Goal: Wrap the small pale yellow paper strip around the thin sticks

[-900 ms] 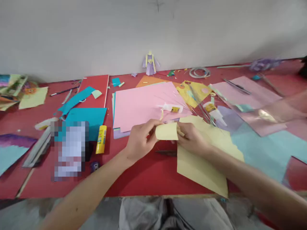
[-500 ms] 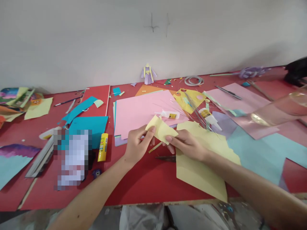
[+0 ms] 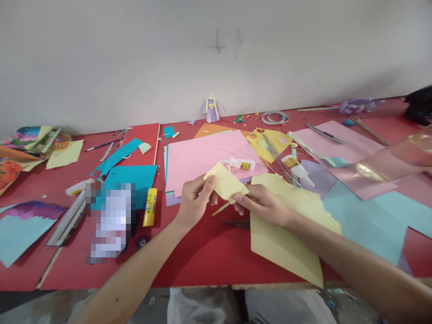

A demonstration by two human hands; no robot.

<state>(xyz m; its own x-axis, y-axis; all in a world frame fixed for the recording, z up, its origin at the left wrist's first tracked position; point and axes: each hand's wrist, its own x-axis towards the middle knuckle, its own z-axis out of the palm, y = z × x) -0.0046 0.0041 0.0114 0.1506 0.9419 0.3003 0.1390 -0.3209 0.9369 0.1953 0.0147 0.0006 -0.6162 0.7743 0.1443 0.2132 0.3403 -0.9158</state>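
Observation:
A small piece of pale yellow paper (image 3: 225, 181) is held up over the table between both hands. My left hand (image 3: 195, 200) pinches its left edge, thumb on top. On the lower right corner, my right hand (image 3: 266, 203) grips it between thumb and fingers. Under my right wrist lies a large sheet of yellow paper (image 3: 286, 243) with an uneven edge. Dark scissors (image 3: 236, 223) rest just below the hands, partly beneath that sheet. A narrow yellow strip (image 3: 221, 209) shows beneath the small piece. Behind it, a white glue bottle (image 3: 241, 164) lies on pink paper (image 3: 199, 157).
A yellow glue stick (image 3: 150, 207) stands left of my hands, near teal paper (image 3: 131, 175) and a metal ruler (image 3: 67, 220). Another glue bottle (image 3: 297, 168) lies to the right. A paper doll figure (image 3: 212, 109) leans at the wall; a clear bottle (image 3: 394, 155) is at far right.
The small yellow paper now faces the camera flatter, where before it was bent in the middle. Both hands keep their hold. The whole view has shifted slightly.

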